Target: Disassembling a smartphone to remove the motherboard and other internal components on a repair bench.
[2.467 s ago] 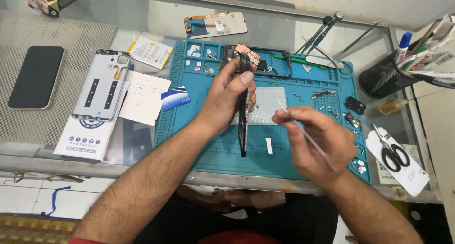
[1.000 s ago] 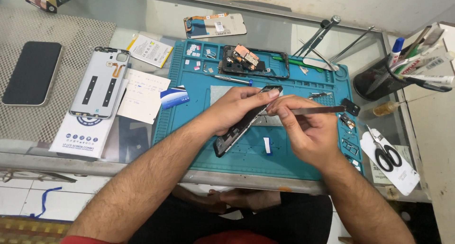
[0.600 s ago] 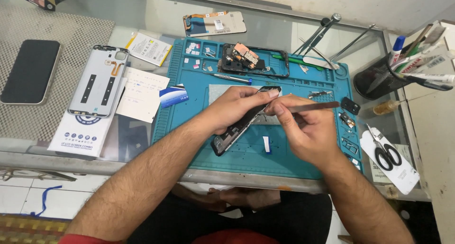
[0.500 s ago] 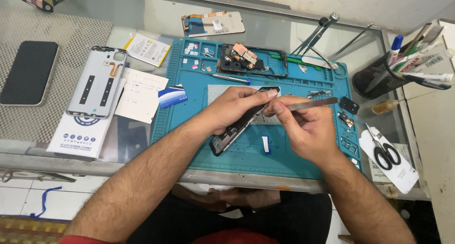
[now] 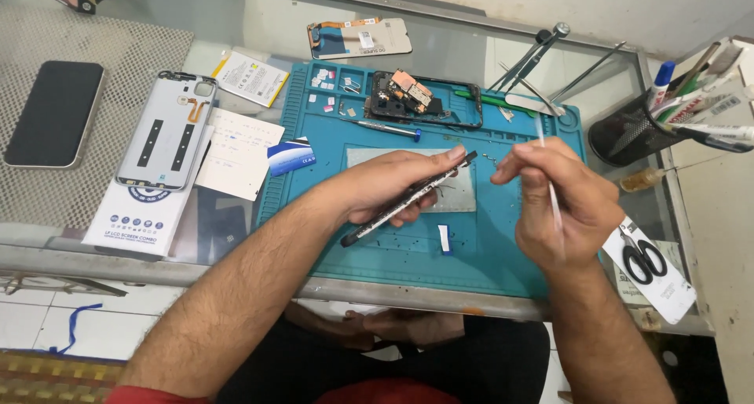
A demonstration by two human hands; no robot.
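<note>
Near the middle of the frame, the left hand [image 5: 393,188] is closed around a dark phone frame [image 5: 408,198], gripping it edge-up and tilted, its lower end pointing at the bottom left, just above the teal work mat [image 5: 503,255]. To its right, the right hand [image 5: 561,200] has its fingers pinched shut on a thin white pry stick [image 5: 550,186], which stands nearly upright and apart from the phone. A circuit assembly [image 5: 420,98] lies at the top of the mat, with a small screwdriver [image 5: 385,127] just below it; a grey back cover [image 5: 165,129] rests at the upper left on a white box [image 5: 145,215]. Scissors [image 5: 644,256] lie at the right edge. As I judge it, prying well calls for a steady left grip, the stick's tip slid flat along the seam rather than levered hard, and slow work so that thin parts do not crack.
</note>
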